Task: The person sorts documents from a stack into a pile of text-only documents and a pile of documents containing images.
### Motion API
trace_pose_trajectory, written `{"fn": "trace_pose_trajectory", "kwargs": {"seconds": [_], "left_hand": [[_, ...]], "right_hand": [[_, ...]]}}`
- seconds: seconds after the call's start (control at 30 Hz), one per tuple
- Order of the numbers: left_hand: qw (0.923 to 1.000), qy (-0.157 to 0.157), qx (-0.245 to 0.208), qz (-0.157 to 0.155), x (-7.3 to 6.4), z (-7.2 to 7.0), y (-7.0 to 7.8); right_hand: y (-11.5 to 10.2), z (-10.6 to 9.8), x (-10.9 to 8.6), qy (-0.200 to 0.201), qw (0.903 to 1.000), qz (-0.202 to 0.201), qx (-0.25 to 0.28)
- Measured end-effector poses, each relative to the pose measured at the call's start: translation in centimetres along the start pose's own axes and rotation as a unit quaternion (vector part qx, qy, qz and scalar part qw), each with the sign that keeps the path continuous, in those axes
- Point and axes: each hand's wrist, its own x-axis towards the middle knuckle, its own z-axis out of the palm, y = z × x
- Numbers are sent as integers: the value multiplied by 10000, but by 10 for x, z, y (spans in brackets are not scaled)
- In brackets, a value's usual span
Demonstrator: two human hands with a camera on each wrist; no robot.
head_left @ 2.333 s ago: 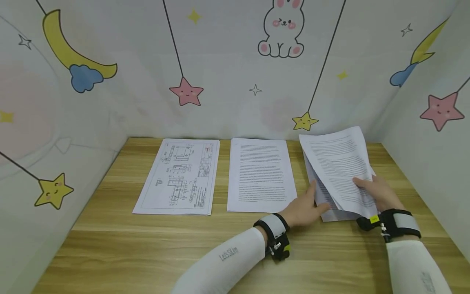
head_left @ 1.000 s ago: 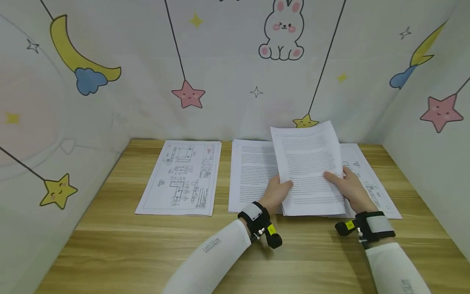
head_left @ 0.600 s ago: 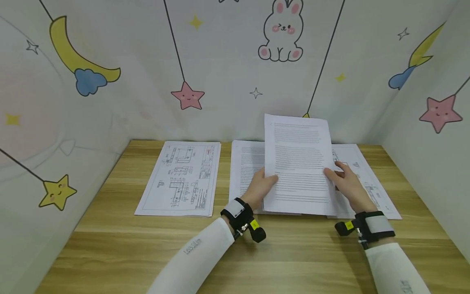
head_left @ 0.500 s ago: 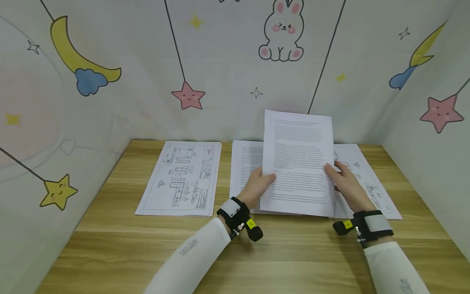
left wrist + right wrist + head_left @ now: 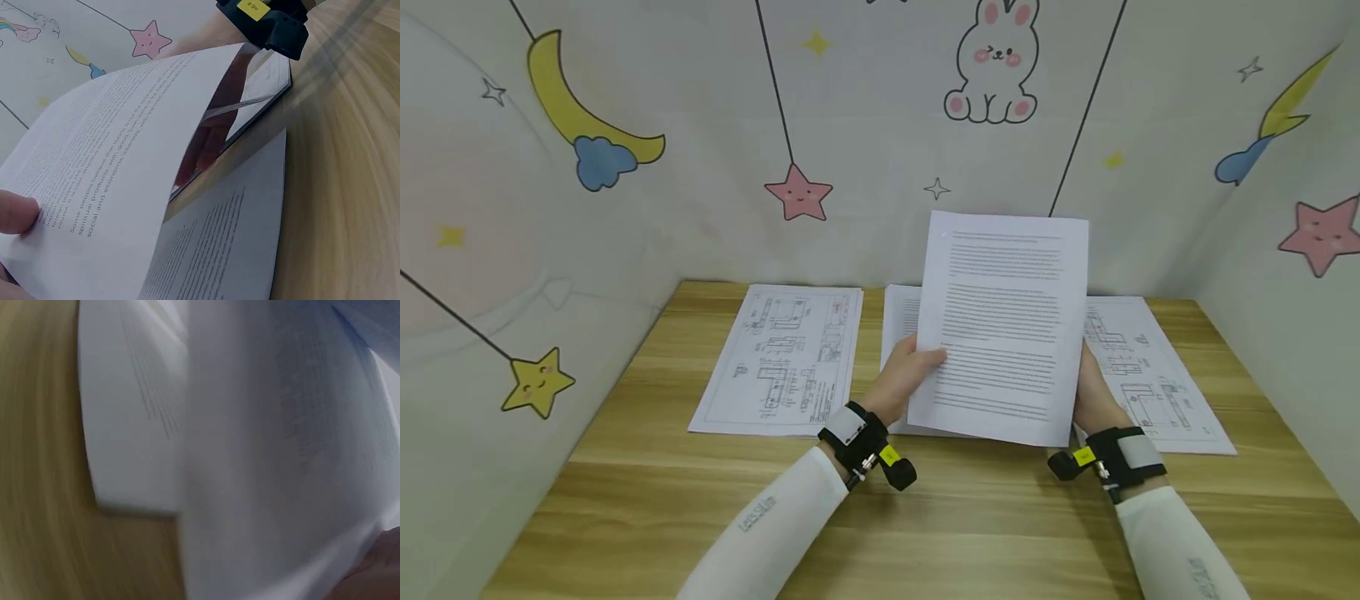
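Observation:
In the head view, my left hand (image 5: 895, 383) grips a raised, tilted stack of printed sheets (image 5: 1003, 333) at its left edge, thumb on the front page. The left wrist view shows that thumb (image 5: 17, 212) on the lines of text. My right hand (image 5: 1097, 396) is at the stack's right edge, partly hidden behind it. The left wrist view shows its fingers (image 5: 209, 147) fairly straight behind the front page, no thumb on the front. Blurred, spread pages (image 5: 262, 456) fill the right wrist view. Below the raised stack lies the middle text stack (image 5: 898, 321), mostly covered.
Technical drawings (image 5: 778, 358) lie on the left of the wooden table (image 5: 715, 508). Another stack of drawings (image 5: 1157, 375) lies on the right, partly covered by the raised sheets and right hand. A patterned cloth wall (image 5: 880, 125) stands behind the table.
The text sheets were lifted off the right-hand drawings, carried left over the middle stack and raised. The right thumb has left the front page, and that hand has slipped behind the edge.

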Motion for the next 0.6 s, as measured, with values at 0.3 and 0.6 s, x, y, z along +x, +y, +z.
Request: {"fn": "trace_pose_trajectory", "kwargs": {"seconds": [0.3, 0.6], "left_hand": [[9986, 369, -107, -375, -3, -28, -14], [9972, 610, -36, -434, 1, -36, -29]], "right_hand": [[-1, 29, 6, -601, 9909, 478, -1102], [4, 58, 9, -364, 9781, 437, -2003]]}}
